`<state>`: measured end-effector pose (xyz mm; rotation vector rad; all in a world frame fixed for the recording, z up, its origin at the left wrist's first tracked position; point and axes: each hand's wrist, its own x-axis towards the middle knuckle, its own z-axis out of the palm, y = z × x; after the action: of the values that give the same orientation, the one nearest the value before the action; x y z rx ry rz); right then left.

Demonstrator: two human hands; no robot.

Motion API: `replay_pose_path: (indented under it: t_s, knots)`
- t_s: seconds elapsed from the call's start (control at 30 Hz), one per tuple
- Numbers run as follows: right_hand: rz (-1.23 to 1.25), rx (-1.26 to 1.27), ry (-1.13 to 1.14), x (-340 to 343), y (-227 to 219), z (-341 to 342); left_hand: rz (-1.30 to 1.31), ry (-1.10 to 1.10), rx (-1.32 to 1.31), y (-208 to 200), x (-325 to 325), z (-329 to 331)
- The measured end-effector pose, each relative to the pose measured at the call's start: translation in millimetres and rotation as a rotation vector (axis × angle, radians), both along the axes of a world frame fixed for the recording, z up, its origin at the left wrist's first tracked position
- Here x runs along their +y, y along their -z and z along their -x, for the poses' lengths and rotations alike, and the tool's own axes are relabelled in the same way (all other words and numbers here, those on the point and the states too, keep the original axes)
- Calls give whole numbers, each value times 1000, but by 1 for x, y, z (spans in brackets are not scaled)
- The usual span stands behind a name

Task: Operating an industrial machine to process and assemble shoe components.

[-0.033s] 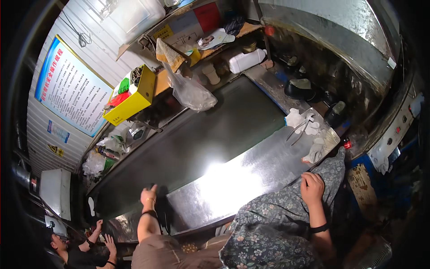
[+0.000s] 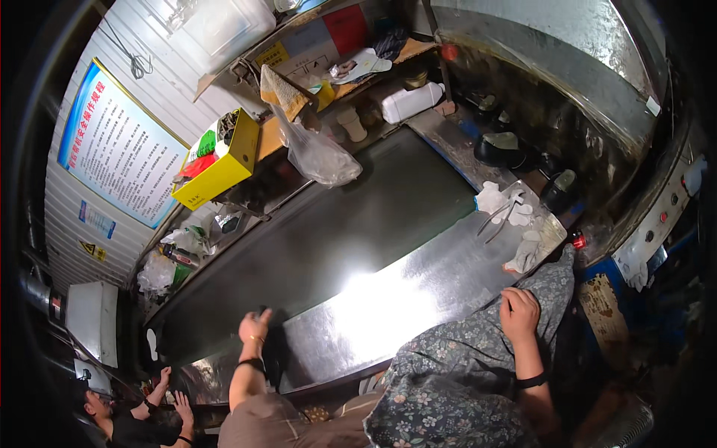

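My left hand (image 2: 256, 326) is closed around a small dark object (image 2: 262, 308) over the near edge of the dark flat belt (image 2: 328, 239). Its kind is too small and blurred to tell. A dark shadowed patch lies beside that hand, where the bright metal plate (image 2: 455, 261) begins. My right hand (image 2: 520, 313) has its fingers curled and lies on the grey floral cloth (image 2: 455, 366) near the plate's front edge; I see nothing in it. Beyond it, on the plate's right end, are white gloves (image 2: 489, 198), a greyish glove (image 2: 525, 254) and metal pliers (image 2: 499, 216).
At lower left a co-worker (image 2: 131, 418) holds both hands near the belt's end. A yellow box (image 2: 220, 168) and a hanging plastic bag (image 2: 317, 153) sit along the back shelf. A white jug (image 2: 412, 102) lies behind the belt. Dark machine parts (image 2: 500, 149) stand at right.
My left hand has moved slightly to the right, and its fingers have drawn in. My right hand and the co-worker look unchanged.
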<state>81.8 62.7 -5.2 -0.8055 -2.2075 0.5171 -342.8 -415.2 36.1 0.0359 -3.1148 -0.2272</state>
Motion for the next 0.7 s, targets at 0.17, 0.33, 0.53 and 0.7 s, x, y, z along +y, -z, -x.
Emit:
replay_pose_path:
  t_s: [0.17,0.33,0.53,0.7]
  knots:
    - [4,19,-70,-1,-5,9,164,654,153,-24,-1,-90]
    - [-13,16,-123,0,-7,10,-470,-608,31,20,-40,-97]
    - [294,142,-156,-1,-9,-4,-1102,-131,-514,1,43,-122]
    - [687,491,-320,7,-103,2,-749,706,-755,-80,238,-217]
